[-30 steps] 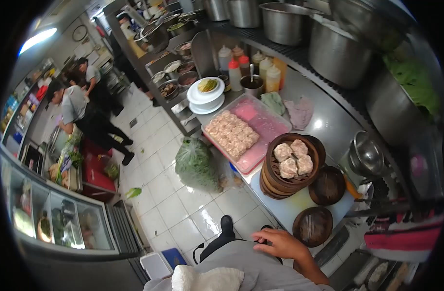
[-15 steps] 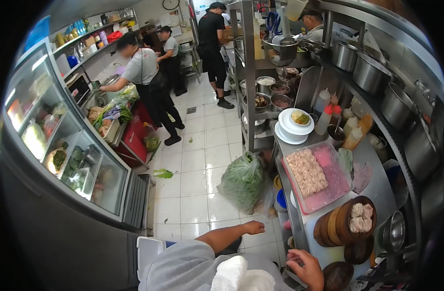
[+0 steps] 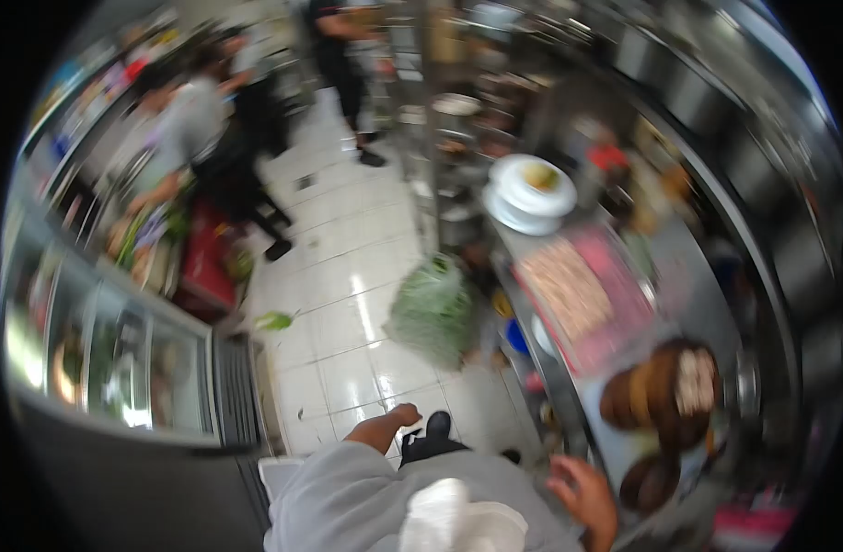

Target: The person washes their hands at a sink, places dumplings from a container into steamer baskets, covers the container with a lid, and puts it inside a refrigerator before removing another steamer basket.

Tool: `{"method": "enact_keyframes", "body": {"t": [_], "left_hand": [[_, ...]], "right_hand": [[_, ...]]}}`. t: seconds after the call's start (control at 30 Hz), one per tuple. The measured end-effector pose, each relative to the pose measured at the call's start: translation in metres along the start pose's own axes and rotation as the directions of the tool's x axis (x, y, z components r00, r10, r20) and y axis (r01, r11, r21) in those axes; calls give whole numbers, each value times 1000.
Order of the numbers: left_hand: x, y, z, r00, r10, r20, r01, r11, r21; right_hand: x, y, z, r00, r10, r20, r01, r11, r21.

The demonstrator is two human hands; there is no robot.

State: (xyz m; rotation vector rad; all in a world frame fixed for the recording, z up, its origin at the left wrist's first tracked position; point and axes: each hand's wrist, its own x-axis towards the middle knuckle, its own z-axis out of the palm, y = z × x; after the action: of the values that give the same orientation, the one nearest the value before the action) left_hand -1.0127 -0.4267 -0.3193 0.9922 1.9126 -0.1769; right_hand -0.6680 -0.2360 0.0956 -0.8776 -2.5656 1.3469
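My left hand [image 3: 405,415] hangs over the tiled floor in front of my body, its fingers curled in with nothing seen in them. Lower right, beside the steel counter, my right hand [image 3: 580,489] is open, fingers apart and holding nothing. Nearest to it are a round dark steamer lid [image 3: 650,480] and bamboo steamers [image 3: 633,396] lying tipped on the counter, with pale dumplings [image 3: 695,379] showing in the end one. Behind them, rows of dumplings [image 3: 566,287] fill one side of a pink tray [image 3: 629,296]. Motion blurs much of the view.
A clear bag of greens [image 3: 431,313] stands on the floor [image 3: 339,322] by the counter. White dishes [image 3: 530,210] with food on top sit at the counter's far end. A glass-door fridge [image 3: 178,377] is on the left. Co-workers [image 3: 196,133] stand farther back.
The whole view has shifted and blurred as my head and body moved. My left hand is farther left and closer to my body. The right hand stays near the counter.
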Motion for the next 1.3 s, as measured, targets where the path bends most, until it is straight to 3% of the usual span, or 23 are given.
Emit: {"method": "enact_keyframes", "body": {"t": [0.07,0.13,0.17,0.27,0.33,0.5,0.57,0.63,0.7,0.77,0.83,0.9,1.07,1.2,1.23,1.27,1.3], "left_hand": [[34,-6,15,965,245,-91,-227,957,178],[42,10,7,733,656,-179,-568,735,370],[27,51,0,980,135,-145,-184,892,-414],[6,122,-15,970,171,-173,-237,822,-517],[-12,154,-21,981,137,-138,-194,746,-637],[-19,174,1,980,153,-124,-197,790,-581],[-50,205,-13,1000,2,-30,-23,679,-734],[-83,242,-35,996,59,-62,-83,477,-875],[-123,290,-62,979,112,-171,-198,315,-928],[-148,324,-87,951,138,-276,-299,191,-935],[-169,357,-109,904,199,-378,-407,139,-903],[-184,389,-128,880,213,-425,-457,132,-880],[-202,436,-130,817,456,-352,-483,208,-851],[-216,446,-123,814,458,-356,-482,193,-854],[-210,446,-117,783,559,-272,-480,265,-836],[-207,418,-128,775,559,-295,-519,297,-801],[-208,409,-126,788,533,-309,-523,313,-793]], "right_hand": [[2,-7,-11,999,-34,25,36,996,-87],[-8,-3,-18,993,-115,9,116,990,-86],[-9,-1,-27,982,-188,-2,187,979,-84],[-24,15,-42,980,-192,-52,188,980,-70],[-31,29,-48,978,-205,-39,203,978,-44],[-64,54,-75,987,-158,20,158,987,19],[-76,67,-91,988,-147,48,143,987,67],[-87,85,-108,992,-46,-118,65,984,165],[-94,88,-123,907,100,-408,3,969,246],[-89,112,-122,727,169,-666,145,910,389],[-83,124,-130,703,225,-675,293,773,563],[-65,133,-135,691,294,-660,328,686,649],[-17,145,-129,716,372,-591,244,660,711],[-2,160,-107,736,336,-589,322,591,739],[0,167,-98,716,306,-627,385,575,721],[1,157,-98,757,313,-573,314,595,740],[-2,155,-94,733,334,-593,319,601,733]]}}
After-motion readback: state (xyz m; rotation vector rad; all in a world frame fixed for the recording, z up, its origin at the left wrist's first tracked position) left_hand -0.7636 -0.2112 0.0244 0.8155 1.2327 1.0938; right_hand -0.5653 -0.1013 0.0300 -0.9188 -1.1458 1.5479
